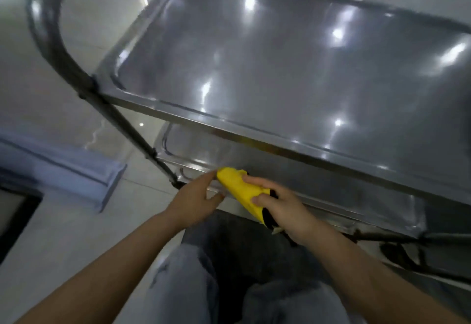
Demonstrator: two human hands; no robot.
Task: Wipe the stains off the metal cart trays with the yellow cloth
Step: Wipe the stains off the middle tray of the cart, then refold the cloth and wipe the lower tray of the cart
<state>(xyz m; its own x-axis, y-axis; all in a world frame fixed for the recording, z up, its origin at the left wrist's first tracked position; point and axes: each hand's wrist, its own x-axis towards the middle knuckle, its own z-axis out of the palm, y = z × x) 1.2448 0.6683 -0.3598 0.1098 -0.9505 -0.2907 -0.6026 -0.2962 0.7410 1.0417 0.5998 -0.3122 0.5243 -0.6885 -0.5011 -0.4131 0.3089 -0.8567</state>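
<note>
hands: right hand (283, 211) grips yellow cloth (242, 191), left hand (196, 198) pinches its tip | cloth at lower tray (356, 196) front edge | top tray (280, 68) looks clean (glare, unsure) | lower tray wipe pending

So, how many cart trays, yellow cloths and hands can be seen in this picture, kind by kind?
Cart trays: 2, the top tray and the lower tray.
Yellow cloth: 1, held by both hands.
Hands: 2, left hand and right hand.
Total: 5.
</note>
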